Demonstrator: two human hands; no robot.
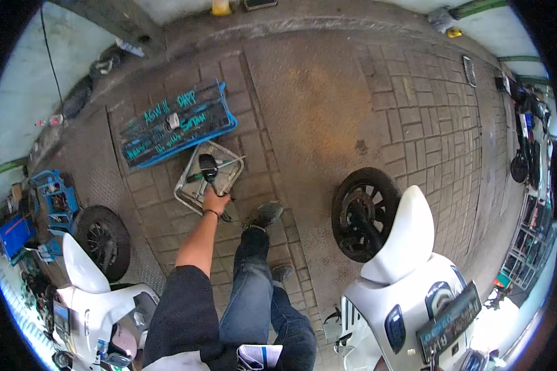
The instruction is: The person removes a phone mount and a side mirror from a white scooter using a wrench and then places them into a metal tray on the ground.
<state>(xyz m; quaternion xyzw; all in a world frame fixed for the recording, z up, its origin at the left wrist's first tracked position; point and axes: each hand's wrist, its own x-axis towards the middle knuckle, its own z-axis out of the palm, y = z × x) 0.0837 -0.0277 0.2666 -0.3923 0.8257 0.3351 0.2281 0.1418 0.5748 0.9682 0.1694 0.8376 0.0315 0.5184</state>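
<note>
My left hand point(215, 201) reaches forward and is closed round the grip of a dark handheld tool point(208, 166). The tool has a blocky black end pointing away from me, and another dark part shows just below my fingers; its exact kind is unclear. Beneath it stands a low metal-framed stool point(237, 162), with something green beside the tool. Just beyond lies a long blue-edged case point(213, 105) with a black top bearing bright handwriting. A small grey item point(172, 121) rests on that top. My right hand does not show.
A white motorcycle point(390, 297) with a black front wheel point(365, 213) stands to my right. Another white motorcycle point(96, 315) is at my left. Blue metal racks point(59, 201) sit at the far left, and metal shelving point(526, 241) at the far right. Brick paving point(414, 117) covers the floor.
</note>
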